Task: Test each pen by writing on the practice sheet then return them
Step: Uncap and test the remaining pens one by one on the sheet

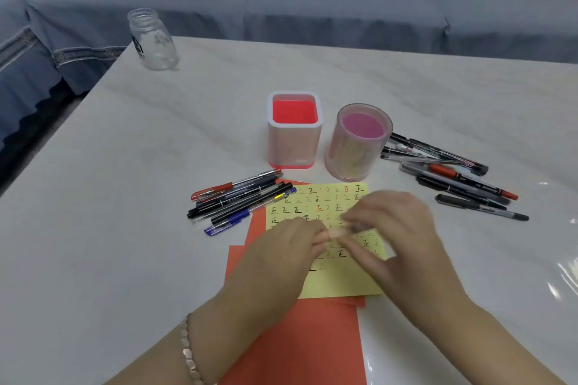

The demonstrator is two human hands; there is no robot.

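Head: left hand (281, 247), right hand (400, 228) fingers touching over practice sheet (337, 281).

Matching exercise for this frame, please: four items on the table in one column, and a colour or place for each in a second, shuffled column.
Column A
1. glass jar
2. square pen holder
3. round pen holder
4. practice sheet

Column B
a. red inside, white rim
b. yellow, with rows of written characters
c. clear, standing alone at far left
d. pink inside, see-through wall

Pairs: 1-c, 2-a, 3-d, 4-b
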